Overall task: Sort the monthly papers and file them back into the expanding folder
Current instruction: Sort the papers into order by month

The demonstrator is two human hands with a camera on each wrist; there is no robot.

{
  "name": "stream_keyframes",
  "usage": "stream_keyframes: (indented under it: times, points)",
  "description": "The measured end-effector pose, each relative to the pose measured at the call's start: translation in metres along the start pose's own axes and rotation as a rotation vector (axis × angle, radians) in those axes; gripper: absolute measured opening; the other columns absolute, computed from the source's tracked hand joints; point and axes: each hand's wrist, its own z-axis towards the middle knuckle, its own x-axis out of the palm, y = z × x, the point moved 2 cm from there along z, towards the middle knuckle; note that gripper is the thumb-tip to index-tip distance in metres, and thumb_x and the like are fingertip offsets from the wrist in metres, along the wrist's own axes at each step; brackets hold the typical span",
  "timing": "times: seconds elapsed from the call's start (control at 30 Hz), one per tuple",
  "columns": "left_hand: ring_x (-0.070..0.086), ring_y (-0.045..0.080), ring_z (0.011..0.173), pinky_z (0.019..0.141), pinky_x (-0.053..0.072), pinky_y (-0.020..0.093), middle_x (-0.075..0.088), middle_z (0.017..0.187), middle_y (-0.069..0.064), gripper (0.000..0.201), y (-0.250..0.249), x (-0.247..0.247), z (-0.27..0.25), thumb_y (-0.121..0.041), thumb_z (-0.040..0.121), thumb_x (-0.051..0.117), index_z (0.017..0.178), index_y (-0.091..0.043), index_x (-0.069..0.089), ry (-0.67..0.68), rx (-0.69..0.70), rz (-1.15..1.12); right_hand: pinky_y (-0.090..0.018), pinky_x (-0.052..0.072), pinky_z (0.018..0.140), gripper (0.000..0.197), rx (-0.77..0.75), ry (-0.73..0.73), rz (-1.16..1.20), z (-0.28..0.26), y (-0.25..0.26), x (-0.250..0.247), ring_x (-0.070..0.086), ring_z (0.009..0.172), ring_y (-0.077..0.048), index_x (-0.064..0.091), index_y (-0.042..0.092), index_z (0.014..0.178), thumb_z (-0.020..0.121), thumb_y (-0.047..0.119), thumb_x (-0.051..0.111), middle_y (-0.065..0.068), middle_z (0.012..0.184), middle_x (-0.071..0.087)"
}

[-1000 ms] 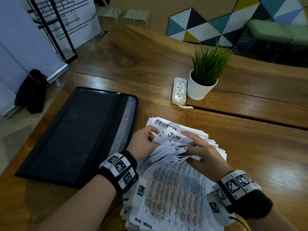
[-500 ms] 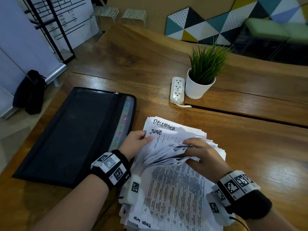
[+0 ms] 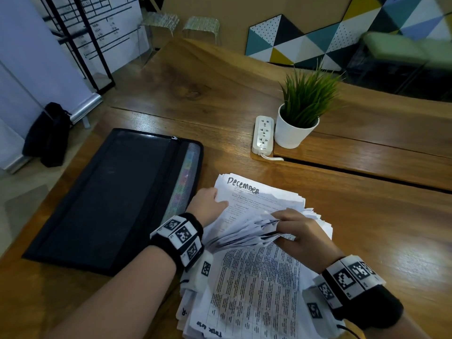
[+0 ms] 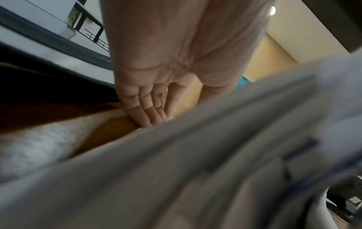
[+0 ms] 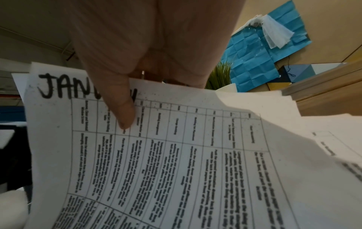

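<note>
June sheet gone from the top since a moment ago — now the December page (image 3: 247, 192) lies exposed at the far end of my paper stack (image 3: 256, 289). My right hand (image 3: 297, 231) grips a lifted wad of sheets, thumb pinned on a January page (image 5: 156, 155). My left hand (image 3: 208, 204) lies flat, fingers straight, against the stack's left edge. Expanding folder (image 3: 110, 196) sits unzipped just left of the stack on the table (image 3: 367, 216) — nothing filed yet, I'm only leafing through months.
</note>
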Motion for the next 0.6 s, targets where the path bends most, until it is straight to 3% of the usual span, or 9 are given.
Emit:
stream_keyframes:
  times: [0.07,0.1,0.17,0.23,0.3,0.37,0.47,0.53,0.6]
  points:
    - [0.044,0.012,0.065,0.058,0.033,0.024,0.046,0.074,-0.001,0.023,-0.001,0.003,0.004,-0.024,0.088,0.059,0.073,-0.013,0.047,0.024,-0.018,0.013,-0.036,0.052,0.079,0.029,0.014,0.005,0.007,-0.002,-0.001,0.000,0.062,0.093,-0.021,0.075,0.015,0.083,0.079,0.032,0.051,0.001,0.100,0.068]
    - [0.051,0.014,0.075,0.066,0.039,0.025,0.053,0.083,0.000,0.013,-0.002,0.004,0.005,-0.024,0.088,0.060,0.084,-0.013,0.055,0.030,-0.010,0.005,-0.035,0.052,0.080,0.029,0.017,0.003,0.011,-0.002,0.000,0.000,0.062,0.094,-0.020,0.075,0.015,0.084,0.079,0.032,0.051,0.002,0.102,0.068]
    - [0.058,0.017,0.093,0.078,0.044,0.026,0.060,0.099,0.000,0.019,-0.002,0.005,0.005,-0.022,0.088,0.062,0.102,-0.011,0.060,0.025,0.009,-0.057,-0.026,0.049,0.082,0.027,0.018,-0.016,0.043,-0.003,0.001,-0.002,0.061,0.097,-0.014,0.074,0.016,0.083,0.079,0.031,0.052,0.003,0.104,0.065]
    - [0.061,0.015,0.089,0.075,0.047,0.023,0.065,0.096,-0.001,0.013,-0.004,0.003,0.000,-0.018,0.088,0.063,0.098,-0.010,0.063,0.047,0.082,-0.211,-0.014,0.043,0.081,0.022,0.022,-0.041,0.089,-0.003,0.003,-0.002,0.056,0.098,-0.001,0.073,0.016,0.081,0.079,0.028,0.055,0.005,0.112,0.056]
    - [0.062,0.012,0.081,0.075,0.049,0.023,0.069,0.090,0.003,0.008,-0.003,0.004,-0.008,-0.012,0.087,0.065,0.092,-0.007,0.067,0.158,0.159,-0.423,-0.006,0.040,0.082,0.008,0.026,-0.057,0.097,-0.003,0.004,-0.004,0.051,0.101,0.008,0.072,0.019,0.079,0.077,0.018,0.065,0.005,0.127,0.045]
    - [0.062,0.014,0.079,0.077,0.051,0.028,0.072,0.087,0.011,0.014,0.001,0.002,-0.016,-0.012,0.084,0.070,0.090,0.000,0.071,0.254,0.180,-0.546,-0.004,0.038,0.085,0.019,0.015,-0.085,0.049,-0.004,0.003,-0.004,0.050,0.101,0.010,0.072,0.023,0.081,0.073,0.006,0.072,-0.002,0.139,0.036]
    - [0.064,0.009,0.075,0.072,0.050,0.021,0.073,0.079,0.004,0.015,0.005,-0.002,-0.023,-0.014,0.082,0.070,0.086,0.000,0.074,0.359,0.193,-0.562,-0.007,0.039,0.088,0.026,0.002,-0.076,0.047,-0.002,0.004,-0.006,0.050,0.105,0.009,0.072,0.027,0.086,0.073,0.003,0.073,-0.003,0.140,0.039]
    - [0.060,0.007,0.069,0.069,0.048,0.020,0.070,0.072,0.000,0.014,0.004,-0.005,-0.025,-0.013,0.083,0.069,0.079,0.001,0.073,0.344,0.210,-0.513,-0.020,0.045,0.087,0.020,-0.008,-0.080,0.036,-0.001,0.006,-0.004,0.055,0.103,-0.005,0.072,0.026,0.087,0.075,0.010,0.069,0.002,0.128,0.053]
    - [0.060,0.010,0.068,0.069,0.050,0.024,0.069,0.071,0.003,0.014,0.003,-0.006,-0.025,-0.010,0.082,0.071,0.078,0.003,0.073,0.262,0.214,-0.497,-0.023,0.042,0.084,0.017,-0.017,-0.100,-0.020,0.001,0.007,-0.003,0.055,0.098,-0.018,0.074,0.025,0.087,0.075,0.016,0.067,0.006,0.120,0.058]
